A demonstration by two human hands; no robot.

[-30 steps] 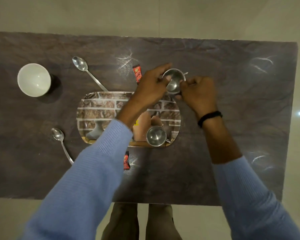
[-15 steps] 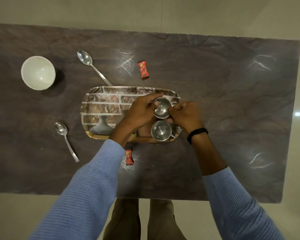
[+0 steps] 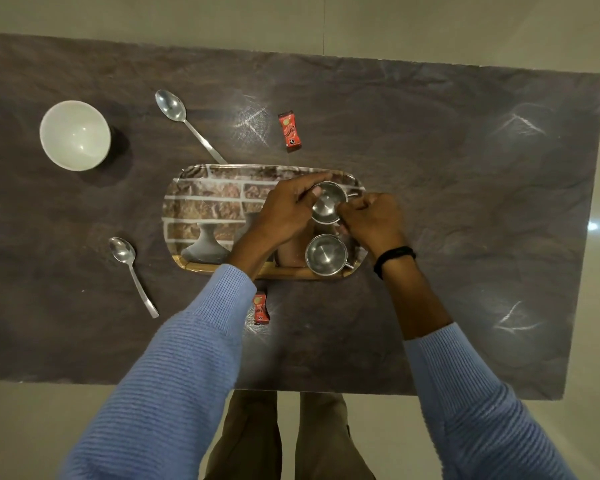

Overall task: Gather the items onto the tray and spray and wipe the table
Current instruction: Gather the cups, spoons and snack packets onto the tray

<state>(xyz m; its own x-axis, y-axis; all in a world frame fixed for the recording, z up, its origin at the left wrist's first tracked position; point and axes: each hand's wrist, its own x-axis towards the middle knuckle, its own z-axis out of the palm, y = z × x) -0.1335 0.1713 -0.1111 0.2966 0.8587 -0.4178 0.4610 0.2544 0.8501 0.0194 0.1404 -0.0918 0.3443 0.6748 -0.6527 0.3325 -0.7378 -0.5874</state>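
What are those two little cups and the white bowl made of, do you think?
The cups look like polished steel: grey, mirror-bright, with sharp highlights inside. The bowl looks like glazed ceramic, smooth white with a soft gloss, though plastic or melamine cannot be ruled out by look alone.

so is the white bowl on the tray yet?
No, the white bowl sits on the table left of the tray, apart from it.
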